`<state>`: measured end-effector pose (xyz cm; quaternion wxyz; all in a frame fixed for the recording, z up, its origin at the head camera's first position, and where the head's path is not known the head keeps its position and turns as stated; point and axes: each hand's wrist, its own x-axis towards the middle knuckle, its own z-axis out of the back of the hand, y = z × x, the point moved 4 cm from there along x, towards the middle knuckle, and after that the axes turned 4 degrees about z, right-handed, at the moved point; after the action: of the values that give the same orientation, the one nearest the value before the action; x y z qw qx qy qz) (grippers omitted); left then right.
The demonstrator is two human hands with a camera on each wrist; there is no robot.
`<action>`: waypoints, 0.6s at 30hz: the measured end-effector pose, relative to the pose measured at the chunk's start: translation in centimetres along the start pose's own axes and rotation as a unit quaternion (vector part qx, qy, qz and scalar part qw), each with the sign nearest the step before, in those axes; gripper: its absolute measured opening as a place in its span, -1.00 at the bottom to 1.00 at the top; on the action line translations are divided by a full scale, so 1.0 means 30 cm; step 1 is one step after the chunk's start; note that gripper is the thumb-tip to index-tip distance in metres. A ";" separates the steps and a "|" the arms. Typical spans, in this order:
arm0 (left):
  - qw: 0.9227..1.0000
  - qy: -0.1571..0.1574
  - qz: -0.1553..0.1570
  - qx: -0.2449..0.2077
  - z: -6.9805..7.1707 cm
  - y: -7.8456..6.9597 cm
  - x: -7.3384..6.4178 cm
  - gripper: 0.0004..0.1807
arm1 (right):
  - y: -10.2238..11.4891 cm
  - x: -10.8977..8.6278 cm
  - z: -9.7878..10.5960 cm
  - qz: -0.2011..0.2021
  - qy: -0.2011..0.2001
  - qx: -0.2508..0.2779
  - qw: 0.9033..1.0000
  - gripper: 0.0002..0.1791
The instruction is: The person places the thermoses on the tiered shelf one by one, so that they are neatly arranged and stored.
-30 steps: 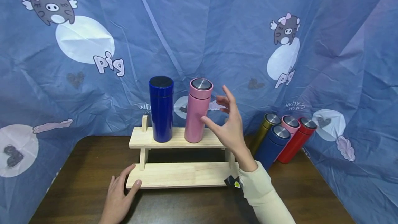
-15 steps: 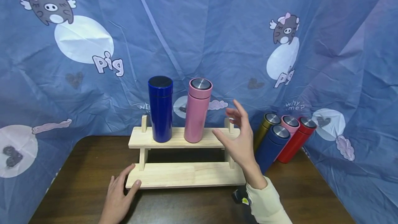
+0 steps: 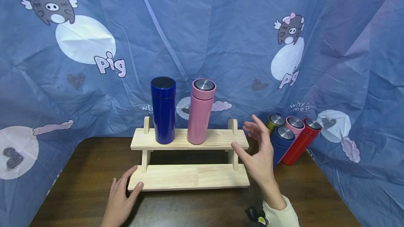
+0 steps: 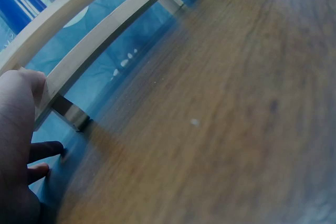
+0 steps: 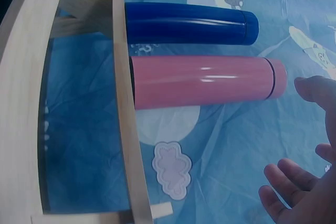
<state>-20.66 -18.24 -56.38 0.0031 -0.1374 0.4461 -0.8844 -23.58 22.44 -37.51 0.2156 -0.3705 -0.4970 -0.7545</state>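
A two-tier wooden display stand point(image 3: 189, 178) rests on the table. On its upper shelf, a blue vacuum flask point(image 3: 163, 115) with a dark lid stands left of a pink vacuum flask point(image 3: 199, 118) with a silver-topped lid, a gap between them. My left hand point(image 3: 121, 197) holds the left end of the lower board between thumb and fingers; the left wrist view shows the hand point(image 4: 16, 129) at that end. Just off the stand's right end, my right hand point(image 3: 260, 155) is in the air, fingers spread and lightly bent, holding nothing. It partly covers a gold flask point(image 3: 272, 123).
Beside the gold flask, on the right of the table, are a dark blue flask point(image 3: 281, 144), another pink flask point(image 3: 295, 126) and a red flask point(image 3: 301, 146). A blue cloth point(image 3: 202, 27) printed with pigs hangs behind the brown table point(image 3: 176, 209).
My right hand has drawn away from the pink flask, moving right and down toward the group of flasks. My left hand and both flasks on the stand have stayed put.
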 end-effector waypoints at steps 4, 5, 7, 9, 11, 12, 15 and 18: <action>1.000 0.000 0.002 0.002 0.002 -0.001 -0.001 -0.35 | -0.004 -0.013 0.031 0.004 -0.005 -0.011 1.000 0.05; 1.000 0.001 0.003 0.003 0.002 -0.001 -0.001 -0.35 | -0.007 -0.017 0.038 0.004 -0.005 -0.015 1.000 0.05; 1.000 0.001 0.003 0.004 0.002 -0.002 -0.002 -0.34 | -0.015 -0.025 0.051 0.005 -0.006 -0.019 1.000 0.06; 1.000 0.001 0.003 0.004 0.002 -0.001 -0.002 -0.34 | -0.024 -0.035 0.064 0.006 -0.007 -0.026 1.000 0.07; 1.000 0.000 0.002 0.004 0.004 -0.001 -0.002 -0.35 | -0.034 -0.045 0.073 0.006 -0.009 -0.031 0.999 0.07; 1.000 0.000 0.002 0.004 0.004 -0.001 -0.002 -0.35 | -0.039 -0.048 0.078 0.005 -0.010 -0.033 0.999 0.08; 1.000 -0.003 -0.007 0.000 0.002 0.000 -0.001 -0.35 | -0.045 -0.050 0.095 0.005 -0.014 -0.039 0.999 0.07; 1.000 -0.008 -0.015 -0.005 0.002 0.001 -0.003 -0.36 | -0.049 -0.044 0.113 0.002 -0.014 -0.041 0.999 0.07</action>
<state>-20.57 -18.30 -56.39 -0.0070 -0.1508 0.4484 -0.8810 -22.58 26.06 -38.62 0.1947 -0.3904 -0.4681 -0.7685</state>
